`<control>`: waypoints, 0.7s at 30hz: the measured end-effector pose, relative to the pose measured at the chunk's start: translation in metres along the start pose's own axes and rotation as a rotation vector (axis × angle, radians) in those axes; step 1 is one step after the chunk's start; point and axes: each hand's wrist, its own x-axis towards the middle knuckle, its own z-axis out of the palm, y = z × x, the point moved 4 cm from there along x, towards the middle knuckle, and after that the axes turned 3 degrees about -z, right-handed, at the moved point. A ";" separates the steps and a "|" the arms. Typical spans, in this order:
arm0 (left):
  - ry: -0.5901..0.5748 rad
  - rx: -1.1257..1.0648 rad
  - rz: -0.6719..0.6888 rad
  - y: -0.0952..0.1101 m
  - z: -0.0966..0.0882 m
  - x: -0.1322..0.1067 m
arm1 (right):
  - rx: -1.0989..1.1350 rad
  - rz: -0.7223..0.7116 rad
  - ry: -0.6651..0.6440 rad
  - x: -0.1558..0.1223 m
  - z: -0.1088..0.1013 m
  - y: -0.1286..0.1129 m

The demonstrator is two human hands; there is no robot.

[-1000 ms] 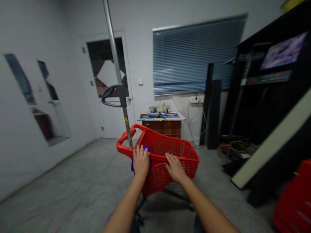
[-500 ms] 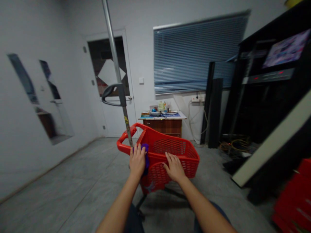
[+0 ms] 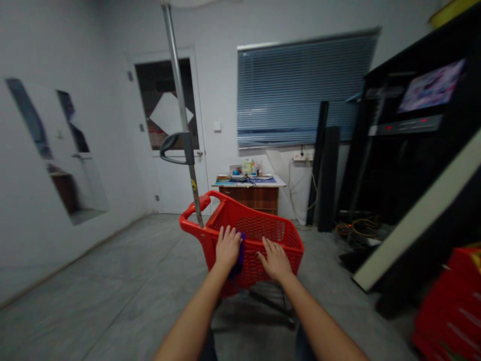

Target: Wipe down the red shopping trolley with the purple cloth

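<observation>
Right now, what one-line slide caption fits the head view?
Left hand presses a purple cloth on the near rim of a red plastic mesh basket; right hand rests beside it.

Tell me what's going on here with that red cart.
A person stands behind a red plastic shopping cart, arms stretched out to its near wall. The left hand presses a purple cloth against the cart's rim, fingers spread flat. The right hand lies open on the rim beside it. A metal pole with a black handle rises at the cart's left side. The cart's basket looks empty.
</observation>
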 end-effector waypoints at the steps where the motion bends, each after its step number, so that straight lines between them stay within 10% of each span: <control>1: 0.017 0.017 -0.033 -0.009 -0.005 0.002 | 0.000 -0.001 0.005 0.000 0.000 -0.001; 5: 0.080 0.071 -0.181 -0.032 -0.015 0.004 | -0.004 0.017 0.027 -0.004 0.005 -0.009; 13: 0.012 -0.058 -0.072 0.015 0.002 -0.003 | 0.000 0.000 0.042 -0.006 0.007 -0.017; 21: 0.103 0.013 -0.213 -0.039 -0.020 0.004 | 0.000 0.020 0.034 -0.004 0.004 -0.020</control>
